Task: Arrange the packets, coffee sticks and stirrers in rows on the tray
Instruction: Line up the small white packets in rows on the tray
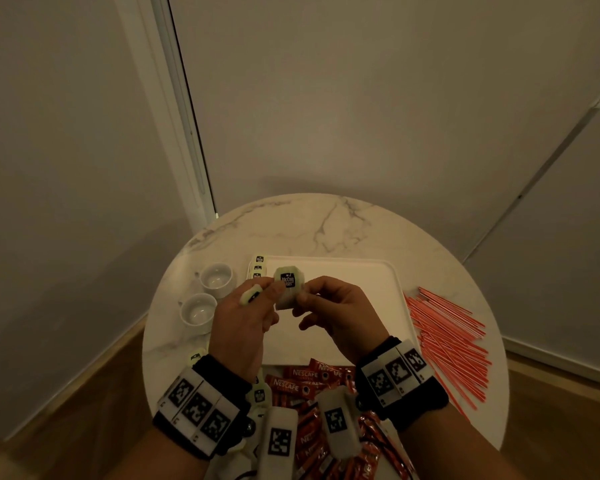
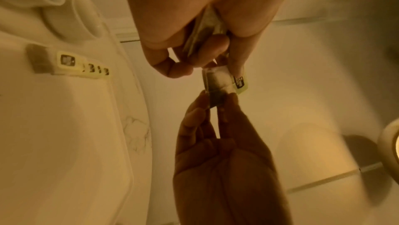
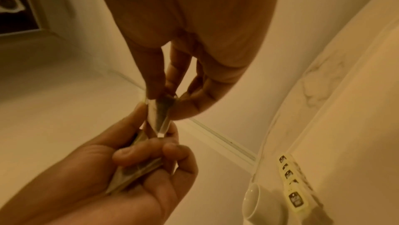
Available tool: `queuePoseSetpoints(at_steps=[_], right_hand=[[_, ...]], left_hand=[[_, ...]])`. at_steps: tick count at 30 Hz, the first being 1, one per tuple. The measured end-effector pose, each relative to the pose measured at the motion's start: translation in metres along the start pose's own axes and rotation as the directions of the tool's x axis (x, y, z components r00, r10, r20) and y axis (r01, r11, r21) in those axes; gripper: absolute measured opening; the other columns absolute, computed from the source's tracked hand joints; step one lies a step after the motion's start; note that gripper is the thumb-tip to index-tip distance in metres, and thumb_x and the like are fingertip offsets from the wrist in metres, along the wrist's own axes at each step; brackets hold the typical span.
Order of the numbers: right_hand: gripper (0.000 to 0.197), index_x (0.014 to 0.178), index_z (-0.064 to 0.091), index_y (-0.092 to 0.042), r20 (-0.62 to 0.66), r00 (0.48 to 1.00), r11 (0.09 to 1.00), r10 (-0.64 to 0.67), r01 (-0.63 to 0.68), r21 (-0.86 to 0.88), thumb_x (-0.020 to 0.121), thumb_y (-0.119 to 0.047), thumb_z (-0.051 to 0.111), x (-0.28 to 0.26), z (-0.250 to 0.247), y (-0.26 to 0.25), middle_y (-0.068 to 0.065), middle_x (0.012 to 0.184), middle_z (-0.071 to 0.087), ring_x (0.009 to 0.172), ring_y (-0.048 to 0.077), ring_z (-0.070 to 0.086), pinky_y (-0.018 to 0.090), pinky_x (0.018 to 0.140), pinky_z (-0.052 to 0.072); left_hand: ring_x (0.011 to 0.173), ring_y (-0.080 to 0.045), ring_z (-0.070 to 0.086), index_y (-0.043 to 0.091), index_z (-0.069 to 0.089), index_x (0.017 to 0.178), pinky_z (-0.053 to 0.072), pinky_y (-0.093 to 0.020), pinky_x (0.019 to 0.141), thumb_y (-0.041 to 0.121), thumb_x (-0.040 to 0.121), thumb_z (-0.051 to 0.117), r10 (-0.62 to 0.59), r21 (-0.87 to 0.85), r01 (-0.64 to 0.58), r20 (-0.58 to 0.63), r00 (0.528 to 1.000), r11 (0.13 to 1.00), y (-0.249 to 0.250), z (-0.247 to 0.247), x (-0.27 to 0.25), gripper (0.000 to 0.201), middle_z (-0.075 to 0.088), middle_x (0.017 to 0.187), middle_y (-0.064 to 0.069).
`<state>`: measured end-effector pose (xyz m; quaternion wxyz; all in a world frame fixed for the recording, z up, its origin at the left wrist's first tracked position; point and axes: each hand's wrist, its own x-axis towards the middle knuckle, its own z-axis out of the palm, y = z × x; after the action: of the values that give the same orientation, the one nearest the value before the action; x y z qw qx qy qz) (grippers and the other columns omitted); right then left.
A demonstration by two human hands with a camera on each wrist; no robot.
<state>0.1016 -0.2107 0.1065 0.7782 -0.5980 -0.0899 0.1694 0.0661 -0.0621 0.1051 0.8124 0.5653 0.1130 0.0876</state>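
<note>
Over the white tray's [image 1: 361, 271] left part, my right hand [image 1: 305, 299] pinches one pale green tea packet [image 1: 288, 282] by its edge. My left hand [image 1: 267, 296] grips a small stack of tea packets [image 2: 205, 29] and its thumb touches the pinched one. In the right wrist view the right hand [image 3: 164, 97] holds that packet [image 3: 161, 109] just above the left hand's stack [image 3: 134, 169]. A row of tea packets [image 1: 258, 268] lies at the tray's far left corner. Red coffee sticks [image 1: 302, 379] are piled near the table's front. Red stirrers [image 1: 447, 334] lie right of the tray.
Two white cups [image 1: 217, 278] [image 1: 198, 310] stand left of the tray on the round marble table [image 1: 326, 223]. A few loose tea packets [image 1: 258, 394] lie under my left wrist. Walls close in behind the table, with wooden floor around it.
</note>
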Motion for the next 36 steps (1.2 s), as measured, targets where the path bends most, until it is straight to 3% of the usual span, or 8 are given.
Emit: queuePoseSetpoints(at_steps=[5, 9, 14, 19, 24, 28, 33, 36], right_hand=[[0.012, 0.087, 0.067, 0.006, -0.05, 0.992, 0.966, -0.115, 0.1, -0.237, 0.086, -0.006, 0.067, 0.0, 0.003, -0.002, 0.024, 0.081, 0.066, 0.062, 0.023, 0.057, 0.03, 0.06, 0.05], [0.014, 0.089, 0.066, 0.007, -0.043, 0.993, 0.968, -0.106, 0.094, -0.232, 0.087, -0.007, 0.067, 0.0, 0.003, -0.004, 0.015, 0.076, 0.064, 0.06, 0.019, 0.055, 0.028, 0.057, 0.048], [0.011, 0.091, 0.064, -0.004, 0.004, 0.993, 0.915, -0.121, 0.113, -0.388, 0.083, 0.001, 0.068, 0.001, -0.004, 0.0, 0.002, 0.077, 0.066, 0.066, 0.019, 0.061, 0.036, 0.067, 0.055], [0.015, 0.097, 0.062, -0.005, 0.063, 0.961, 0.911, -0.27, 0.276, -0.306, 0.084, 0.004, 0.065, -0.002, -0.004, -0.017, 0.018, 0.087, 0.066, 0.074, 0.029, 0.062, 0.04, 0.072, 0.055], [0.016, 0.089, 0.064, 0.003, 0.037, 0.954, 0.919, -0.298, 0.297, -0.259, 0.086, -0.012, 0.065, 0.004, 0.005, -0.023, 0.025, 0.085, 0.065, 0.07, 0.023, 0.06, 0.033, 0.065, 0.052], [0.008, 0.086, 0.063, 0.004, -0.043, 0.937, 0.917, -0.348, 0.33, -0.223, 0.09, -0.003, 0.062, 0.002, 0.008, -0.021, 0.019, 0.08, 0.066, 0.065, 0.017, 0.06, 0.028, 0.06, 0.051], [0.017, 0.095, 0.064, -0.003, 0.045, 0.967, 0.934, -0.252, 0.255, -0.249, 0.082, 0.007, 0.067, 0.0, 0.006, -0.016, 0.015, 0.082, 0.069, 0.072, 0.024, 0.065, 0.03, 0.065, 0.053], [0.008, 0.09, 0.064, 0.002, 0.052, 0.973, 0.931, -0.225, 0.231, -0.284, 0.084, 0.007, 0.065, 0.001, 0.004, -0.014, 0.013, 0.078, 0.07, 0.071, 0.022, 0.067, 0.029, 0.064, 0.054]], left_hand=[[0.05, -0.013, 0.03, 0.001, 0.069, 0.09, 0.034, -0.032, 0.057, 0.026, 0.09, 0.064, -0.046, 0.037, 0.044, 0.039, 0.998, 0.998, -0.001, 0.003, 0.001, 0.026, 0.04, 0.053, -0.002], [0.051, -0.014, 0.03, 0.001, 0.067, 0.093, 0.033, -0.032, 0.058, 0.021, 0.094, 0.057, -0.082, -0.009, 0.082, 0.05, 0.995, 0.997, 0.002, 0.01, 0.001, 0.023, 0.05, 0.055, -0.004], [0.048, -0.01, 0.028, 0.002, 0.064, 0.093, 0.034, -0.033, 0.061, 0.031, 0.084, 0.063, -0.051, -0.067, 0.054, 0.04, 0.998, 0.996, 0.003, 0.012, 0.0, 0.03, 0.032, 0.054, -0.001], [0.052, -0.014, 0.035, 0.013, 0.062, 0.082, 0.032, -0.045, 0.068, 0.045, 0.085, 0.06, 0.115, 0.056, -0.121, 0.105, 0.988, 0.991, 0.008, 0.007, 0.001, 0.032, 0.041, 0.06, -0.004], [0.074, -0.029, 0.039, 0.016, 0.066, 0.101, 0.034, -0.036, 0.062, 0.05, 0.08, 0.062, 0.086, -0.003, -0.086, 0.151, 0.985, 0.996, 0.009, 0.008, 0.001, 0.04, 0.052, 0.083, -0.015], [0.084, -0.031, 0.039, 0.006, 0.065, 0.104, 0.039, -0.035, 0.065, 0.035, 0.086, 0.063, 0.019, -0.13, -0.001, 0.135, 0.991, 0.991, 0.006, 0.01, 0.002, 0.034, 0.051, 0.094, -0.017], [0.051, -0.009, 0.05, -0.008, 0.055, 0.116, 0.042, -0.04, 0.075, 0.028, 0.089, 0.06, -0.033, -0.267, 0.062, 0.111, 0.993, 0.962, 0.008, 0.009, 0.005, 0.046, 0.057, 0.077, -0.012], [0.048, -0.008, 0.048, -0.003, 0.059, 0.102, 0.039, -0.043, 0.075, 0.025, 0.087, 0.059, -0.046, -0.268, 0.071, 0.099, 0.994, 0.961, 0.008, 0.007, 0.007, 0.032, 0.057, 0.06, -0.001]])
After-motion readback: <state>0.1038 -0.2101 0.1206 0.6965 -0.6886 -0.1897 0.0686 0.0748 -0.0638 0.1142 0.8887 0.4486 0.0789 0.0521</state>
